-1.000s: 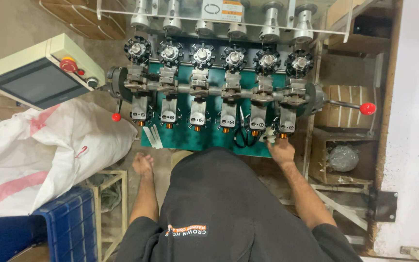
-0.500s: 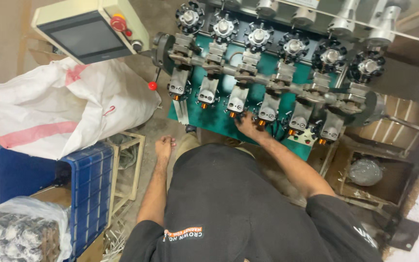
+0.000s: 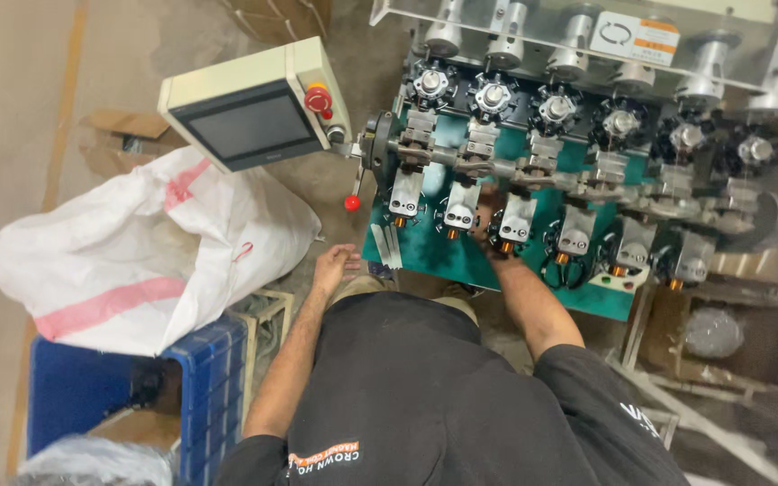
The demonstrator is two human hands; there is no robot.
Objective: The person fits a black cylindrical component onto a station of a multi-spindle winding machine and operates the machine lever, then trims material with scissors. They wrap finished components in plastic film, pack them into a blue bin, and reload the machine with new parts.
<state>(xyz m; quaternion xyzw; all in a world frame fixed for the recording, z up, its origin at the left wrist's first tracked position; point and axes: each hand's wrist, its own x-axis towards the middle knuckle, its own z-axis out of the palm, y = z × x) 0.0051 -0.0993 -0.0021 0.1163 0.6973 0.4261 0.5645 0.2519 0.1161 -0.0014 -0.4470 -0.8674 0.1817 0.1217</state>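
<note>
A green winding machine (image 3: 425, 256) carries a row of several grey winding heads, each with a small orange bobbin tip beneath it. My right hand (image 3: 486, 214) reaches up between the second head (image 3: 459, 209) and the third head (image 3: 517, 220) from the left; its fingers are mostly hidden behind them, so I cannot tell whether they hold anything. My left hand (image 3: 335, 264) rests on my knee beside the machine's lower left corner, fingers apart and holding nothing. A lever with a red knob (image 3: 352, 202) hangs just above that hand.
A cream control box with a dark screen and a red button (image 3: 249, 112) sticks out at the machine's left. A large white sack with pink stripes (image 3: 150, 256) lies at left, above a blue crate (image 3: 213, 382). Cardboard boxes and a metal frame (image 3: 722, 337) stand at right.
My right hand moved left along the row of heads, from the right end to the third head. The view swung left and closer. My left hand stayed on my knee.
</note>
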